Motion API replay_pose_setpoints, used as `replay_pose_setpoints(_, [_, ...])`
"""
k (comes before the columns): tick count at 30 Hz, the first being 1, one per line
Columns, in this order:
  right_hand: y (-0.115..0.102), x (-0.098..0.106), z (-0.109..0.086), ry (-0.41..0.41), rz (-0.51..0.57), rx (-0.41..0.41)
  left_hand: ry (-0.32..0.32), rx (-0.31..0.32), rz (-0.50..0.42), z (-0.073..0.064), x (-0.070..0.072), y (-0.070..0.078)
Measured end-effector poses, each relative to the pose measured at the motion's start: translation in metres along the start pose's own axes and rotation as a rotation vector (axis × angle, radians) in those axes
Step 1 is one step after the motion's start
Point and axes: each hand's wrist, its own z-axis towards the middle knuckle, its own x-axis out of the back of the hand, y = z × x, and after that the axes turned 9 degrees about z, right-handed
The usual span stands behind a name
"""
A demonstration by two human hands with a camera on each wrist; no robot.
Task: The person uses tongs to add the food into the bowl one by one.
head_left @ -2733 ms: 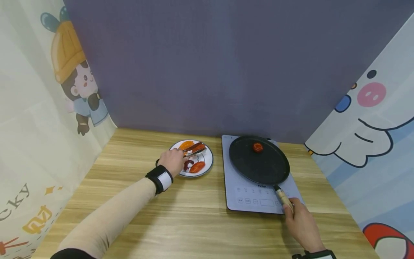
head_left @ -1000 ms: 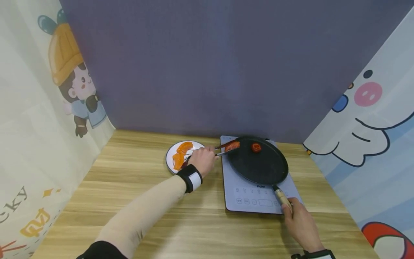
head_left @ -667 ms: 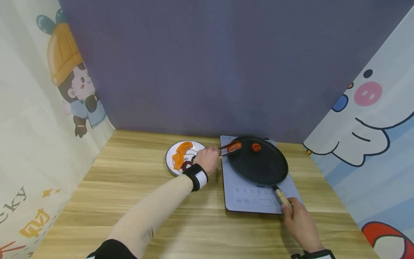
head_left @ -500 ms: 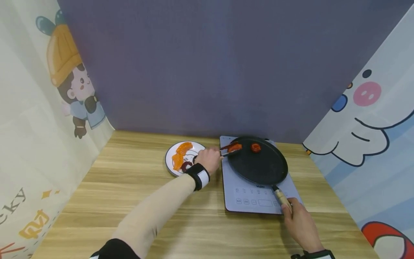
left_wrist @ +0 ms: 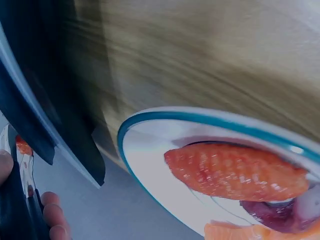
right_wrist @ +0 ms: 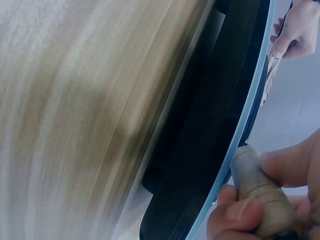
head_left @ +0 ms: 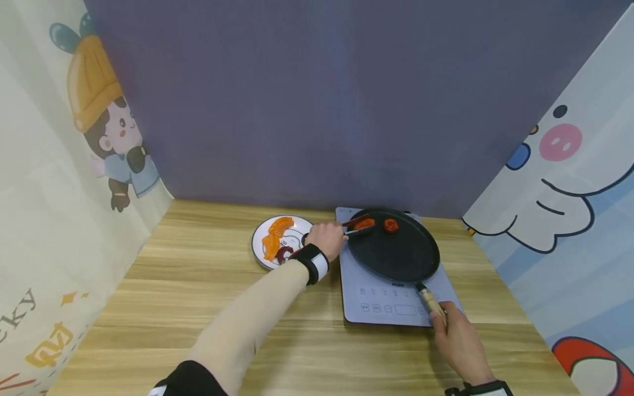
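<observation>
My left hand grips a pair of tongs over the left part of a black round flat pan. An orange-red piece of food lies between the tong tips. To its right, a round dark-red piece of food sits in the pan. My right hand is wrapped round the pan's wooden handle; the right wrist view shows thumb and fingers on this handle. Just left of my left hand stands a white plate with a blue rim, partly hidden by that hand and wrist.
Orange slices and a dark purple curled piece lie on the plate. An orange-red piece there shows in the left wrist view. Under the pan is a flat white induction cooker. A dark partition rises behind the wooden table.
My left hand has carried the orange-red piece in the tongs rightward from the plate to over the pan. My right hand stays on the handle.
</observation>
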Motion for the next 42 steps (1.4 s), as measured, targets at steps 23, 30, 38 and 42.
replay_pose_setpoints(23, [0.002,-0.003,-0.002,0.005,0.002,0.016,-0.126,0.049,-0.059,0.012,0.003,0.009])
replay_pose_setpoints(30, [0.001,-0.002,0.000,0.001,0.002,0.013,-0.139,0.045,-0.066,0.006,0.002,0.003])
replay_pose_setpoints(38, [-0.001,0.001,0.001,-0.015,0.002,-0.011,-0.115,0.024,-0.070,-0.002,0.006,-0.001])
replay_pose_setpoints(42, [-0.001,0.001,0.001,-0.017,0.003,-0.014,-0.110,0.022,-0.064,-0.003,0.006,-0.001])
